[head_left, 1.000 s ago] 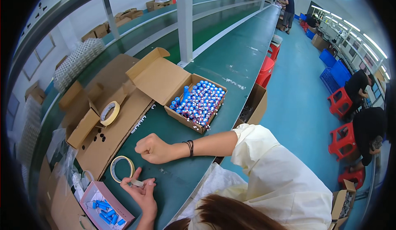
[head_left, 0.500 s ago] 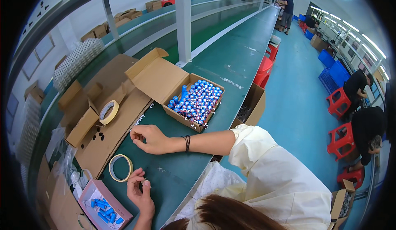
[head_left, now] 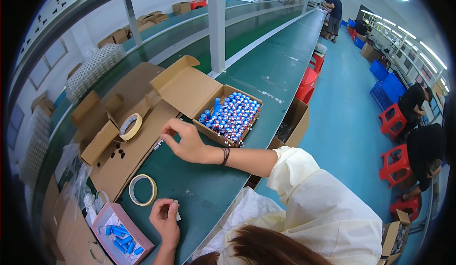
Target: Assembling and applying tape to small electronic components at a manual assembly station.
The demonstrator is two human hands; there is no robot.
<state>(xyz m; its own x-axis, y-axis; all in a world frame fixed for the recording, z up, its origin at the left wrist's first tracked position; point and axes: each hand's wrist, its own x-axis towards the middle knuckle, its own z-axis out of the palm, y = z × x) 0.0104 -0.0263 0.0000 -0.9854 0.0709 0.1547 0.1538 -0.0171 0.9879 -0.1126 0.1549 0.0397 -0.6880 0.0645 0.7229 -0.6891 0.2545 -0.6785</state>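
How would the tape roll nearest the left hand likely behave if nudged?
The tape roll lies flat on the green table, so it would probably slide, not roll. Its wide hole suggests low weight; its round, even rim suggests a fairly stiff ring.
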